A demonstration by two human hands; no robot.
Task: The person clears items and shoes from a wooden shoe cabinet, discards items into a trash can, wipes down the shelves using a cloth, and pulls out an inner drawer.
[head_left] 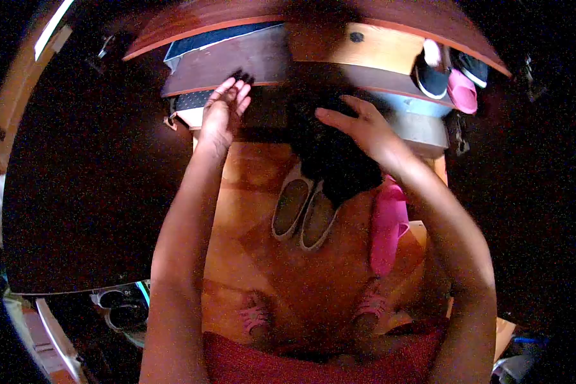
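Note:
My left hand [226,110] is open at the left end of a low shoe rack, palm up, with fingers stretched toward its dark upper shelf [249,61]. A dark patch shows at those fingertips. On the right, my right hand [361,125] is open, thumb and forefinger apart, over a black soft-edged shape [339,153]; I cannot tell what it is. That black shape overlaps the backs of a pair of beige slip-on shoes [303,214] on the floor. Below my right wrist is a bright pink clog [389,224].
Dark shoes [431,80] and a pink slipper [462,91] sit at the rack's right end. A blue-edged box [221,40] is at upper left. My feet in pink-strapped sandals [256,313] stand on the wooden floor [237,256]. Dark panels flank both sides.

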